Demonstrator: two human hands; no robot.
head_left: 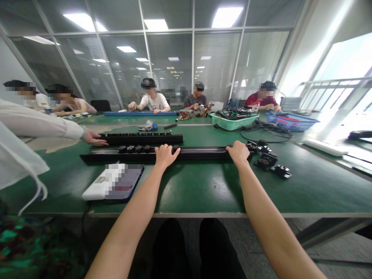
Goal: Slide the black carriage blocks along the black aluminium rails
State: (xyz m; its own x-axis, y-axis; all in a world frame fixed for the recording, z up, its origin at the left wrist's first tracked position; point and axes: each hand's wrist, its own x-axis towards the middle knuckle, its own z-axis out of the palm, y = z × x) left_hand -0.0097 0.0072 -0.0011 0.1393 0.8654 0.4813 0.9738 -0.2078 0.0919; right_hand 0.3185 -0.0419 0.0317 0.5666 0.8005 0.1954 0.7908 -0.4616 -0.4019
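A long black rail (203,154) with a shiny channel lies across the green table in front of me. My left hand (167,155) is closed over its middle, beside a small dark piece at the thumb. Near the right end, my right hand (238,152) is curled round the same rail, its fingertips at another dark bit too small to name. Several small black modules (138,148) sit in the channel left of my left hand. More loose black modules (266,161) lie just past my right hand. My palms hide the parts of the rail beneath them.
A co-worker's hand (94,137) reaches from the left to a second black rail (145,138). A white box (100,184) and a dark flat device (128,186) lie nearer me. A green basket (234,122), a blue basket (293,122) and cables stand farther back. Several people sit opposite.
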